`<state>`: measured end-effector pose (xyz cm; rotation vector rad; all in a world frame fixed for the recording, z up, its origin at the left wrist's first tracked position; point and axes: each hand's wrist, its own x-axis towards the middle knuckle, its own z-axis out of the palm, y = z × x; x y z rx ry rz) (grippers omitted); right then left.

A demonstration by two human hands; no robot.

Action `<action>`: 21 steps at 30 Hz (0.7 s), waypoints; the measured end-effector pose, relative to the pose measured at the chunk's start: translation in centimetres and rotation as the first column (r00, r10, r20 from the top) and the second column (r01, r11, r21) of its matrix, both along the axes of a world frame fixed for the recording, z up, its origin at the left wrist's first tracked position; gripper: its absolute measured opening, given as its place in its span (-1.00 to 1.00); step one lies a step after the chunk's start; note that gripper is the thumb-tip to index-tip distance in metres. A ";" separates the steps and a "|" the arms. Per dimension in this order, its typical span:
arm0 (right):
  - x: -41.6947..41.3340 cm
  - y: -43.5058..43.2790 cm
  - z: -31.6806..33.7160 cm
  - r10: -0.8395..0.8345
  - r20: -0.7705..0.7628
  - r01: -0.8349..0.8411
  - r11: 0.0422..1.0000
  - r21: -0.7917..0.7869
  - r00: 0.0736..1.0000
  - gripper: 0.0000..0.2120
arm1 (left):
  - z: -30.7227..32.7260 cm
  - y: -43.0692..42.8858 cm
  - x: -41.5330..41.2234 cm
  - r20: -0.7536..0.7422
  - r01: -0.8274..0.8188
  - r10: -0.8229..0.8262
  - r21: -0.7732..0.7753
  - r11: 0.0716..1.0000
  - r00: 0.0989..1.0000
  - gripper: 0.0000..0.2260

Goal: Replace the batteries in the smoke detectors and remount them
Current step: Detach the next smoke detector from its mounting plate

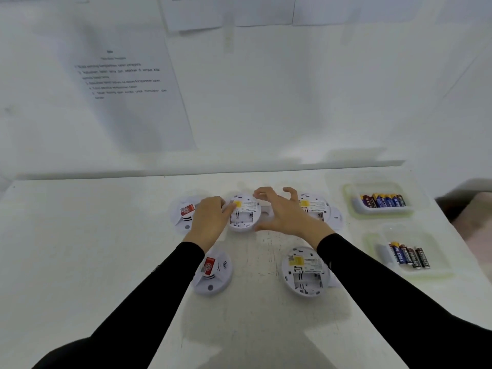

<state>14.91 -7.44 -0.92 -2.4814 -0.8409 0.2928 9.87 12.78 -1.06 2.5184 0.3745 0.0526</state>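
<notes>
Sleeves black, both arms reaching over white tabletop (80, 262). Near row: round white smoke detector with red sticker (213, 272) face up at left; upturned white detector with empty battery bay (306, 272) at right. Clear tray (372, 237) of loose batteries (410, 258) well right.

Left hand (210, 219) touches left rim of middle upturned detector (243, 217) in far row, grasping nothing. Right hand (282, 214) hovers just right of it, fingers (262, 193) spread, curved, empty. Flanking: second red-sticker detector (182, 211) left, third upturned detector (318, 209) right. Second battery tray (348, 190) farther right. Printed sheet (125, 81) on wall.
</notes>
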 end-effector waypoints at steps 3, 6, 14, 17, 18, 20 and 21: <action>0.0 0.3 0.1 -0.006 -0.011 0.006 1.000 0.003 1.000 -0.18 | -0.1 1.1 -0.1 0.039 0.012 -0.012 0.003 1.000 0.999 -0.63; -0.1 0.3 0.3 -0.012 -0.025 0.012 1.000 -0.003 1.000 -0.19 | 0.4 3.1 -0.4 0.084 -0.041 0.029 0.142 0.989 0.996 -0.57; -0.7 0.2 0.4 -0.044 -0.075 0.045 0.999 0.013 0.996 -0.20 | -0.8 7.5 -2.1 -0.213 -0.030 0.037 0.037 0.999 0.976 -0.10; -1.3 0.0 1.4 -0.046 -0.085 0.052 0.997 0.063 0.995 -0.24 | 0.1 7.6 -2.3 -0.032 -0.083 0.078 -0.188 0.979 0.996 -0.22; -1.5 -0.1 1.9 -0.045 -0.080 0.052 0.995 0.085 0.996 -0.27 | 1.1 7.2 -2.5 0.021 -0.078 0.091 -0.344 0.936 0.996 -0.30; -2.3 -0.3 3.1 -0.055 -0.106 0.074 0.980 0.183 0.993 -0.37 | 3.6 5.7 -3.3 0.095 0.000 0.099 -0.723 0.690 0.990 -0.51; -2.9 -0.2 3.9 -0.059 -0.135 0.093 0.960 0.263 0.989 -0.42 | 4.7 4.7 -3.7 0.104 0.049 0.095 -0.886 0.462 0.990 -0.56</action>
